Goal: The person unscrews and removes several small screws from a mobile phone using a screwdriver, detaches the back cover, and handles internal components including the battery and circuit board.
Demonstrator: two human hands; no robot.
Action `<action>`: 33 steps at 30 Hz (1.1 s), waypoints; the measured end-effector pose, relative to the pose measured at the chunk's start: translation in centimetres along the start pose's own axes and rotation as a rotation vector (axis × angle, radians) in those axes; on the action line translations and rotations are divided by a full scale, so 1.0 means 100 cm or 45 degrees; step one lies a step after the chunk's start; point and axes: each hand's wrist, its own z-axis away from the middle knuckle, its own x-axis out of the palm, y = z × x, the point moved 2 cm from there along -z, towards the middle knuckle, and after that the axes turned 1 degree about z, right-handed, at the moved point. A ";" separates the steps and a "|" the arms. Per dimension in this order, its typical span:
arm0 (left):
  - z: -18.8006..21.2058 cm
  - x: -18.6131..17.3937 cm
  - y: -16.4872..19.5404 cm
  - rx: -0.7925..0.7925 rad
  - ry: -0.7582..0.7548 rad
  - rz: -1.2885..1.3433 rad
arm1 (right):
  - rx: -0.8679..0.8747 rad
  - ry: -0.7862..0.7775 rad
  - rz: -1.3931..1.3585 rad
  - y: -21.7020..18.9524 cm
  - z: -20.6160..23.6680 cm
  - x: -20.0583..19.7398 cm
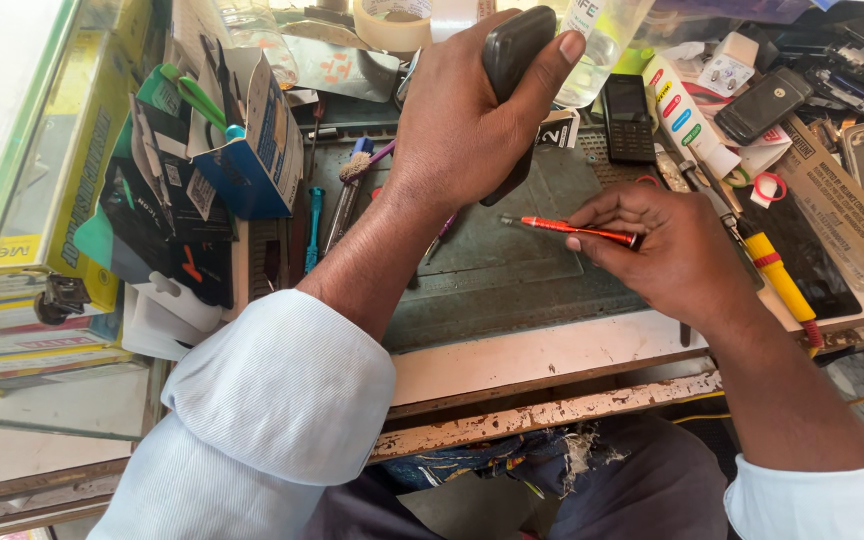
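Your left hand [462, 120] gripped a black mobile phone [514, 60] at top centre; your right hand [677, 250] pinched a red screwdriver [577, 230] above the green mat [512, 270].

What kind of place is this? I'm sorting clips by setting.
Most likely a small phone repair bench. The left hand holds a dark phone, the right hand a red screwdriver, and more phones and tools crowd the worn worktop.

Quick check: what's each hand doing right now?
Left hand: closed around a dark phone, held upright above the grey mat.
Right hand: closed, pinching a red screwdriver, tip pointing left.
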 end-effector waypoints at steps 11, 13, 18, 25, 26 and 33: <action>0.000 -0.001 0.005 -0.025 -0.017 0.005 | 0.275 0.105 0.188 0.010 0.001 -0.027; 0.000 0.000 0.005 -0.031 -0.027 0.002 | 0.226 0.194 0.291 0.013 0.003 -0.033; 0.000 0.000 0.003 -0.008 -0.063 -0.004 | -0.104 0.366 0.713 0.018 0.006 -0.032; 0.001 0.005 0.003 -0.165 -0.228 -0.047 | 0.037 0.343 0.892 0.025 0.001 -0.026; 0.001 0.004 0.003 -0.158 -0.222 -0.035 | 0.068 0.330 0.910 0.024 0.001 -0.027; 0.000 0.007 0.004 -0.198 -0.246 -0.068 | 0.339 0.295 0.986 0.008 0.037 -0.055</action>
